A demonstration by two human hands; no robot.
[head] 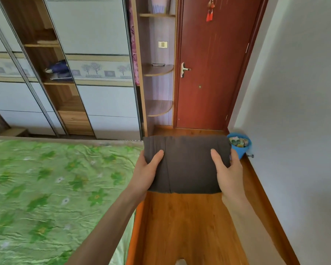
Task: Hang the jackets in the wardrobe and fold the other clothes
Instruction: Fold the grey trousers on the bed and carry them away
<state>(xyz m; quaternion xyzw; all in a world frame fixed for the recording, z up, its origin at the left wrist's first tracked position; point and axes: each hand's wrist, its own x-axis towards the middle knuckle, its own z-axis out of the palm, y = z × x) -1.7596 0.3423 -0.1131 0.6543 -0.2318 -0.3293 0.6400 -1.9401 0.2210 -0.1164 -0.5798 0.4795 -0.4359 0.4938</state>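
A folded dark grey garment point(187, 163) is held level in the air above the wooden floor, just right of the bed's corner. My left hand point(146, 173) grips its left edge with the thumb on top. Gripping the right edge the same way is my right hand point(228, 173), thumb on top and fingers hidden underneath. The wardrobe point(69, 73) stands ahead on the left with a sliding door open, showing wooden shelves and a dark blue garment point(59, 70) on one shelf.
The bed with a green flowered sheet point(46, 188) fills the left. A red-brown door point(214, 64) is straight ahead, with corner shelves point(158, 69) beside it. A blue bin point(240, 144) sits by the white wall at right. Wooden floor point(189, 226) runs between bed and wall.
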